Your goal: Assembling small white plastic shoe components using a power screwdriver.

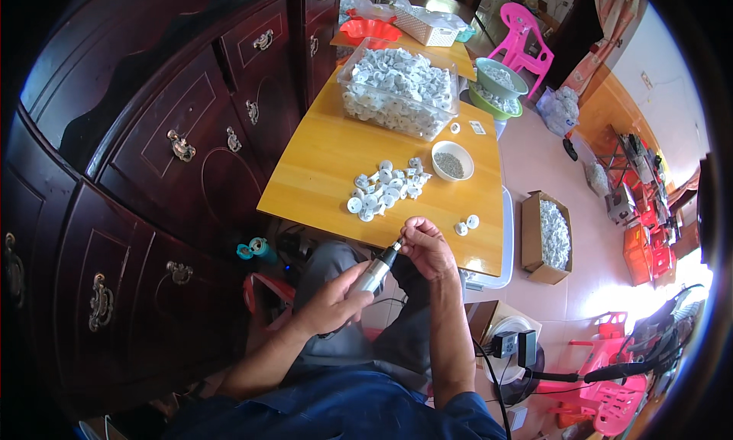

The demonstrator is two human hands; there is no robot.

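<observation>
My left hand (pixel 330 302) is wrapped round the silver body of an electric screwdriver (pixel 374 275) with a black nose, held tilted above my lap. At its tip, the fingers of my right hand (pixel 427 249) are pinched together; whatever small thing they hold there is hidden. Just beyond, on the yellow wooden table (pixel 317 161), lies a loose pile of small round white plastic parts (pixel 382 192). A white bowl (pixel 464 173) of tiny grey metal pieces, probably screws, stands right of the pile. Two more white parts (pixel 466 224) lie near the table's right edge.
A clear plastic bin (pixel 450 123) heaped with white parts stands at the table's far end. Dark wooden cabinets (pixel 183 134) line the left. On the floor to the right is a cardboard box (pixel 532 234) of white parts; pink plastic chairs (pixel 527 39) stand farther off.
</observation>
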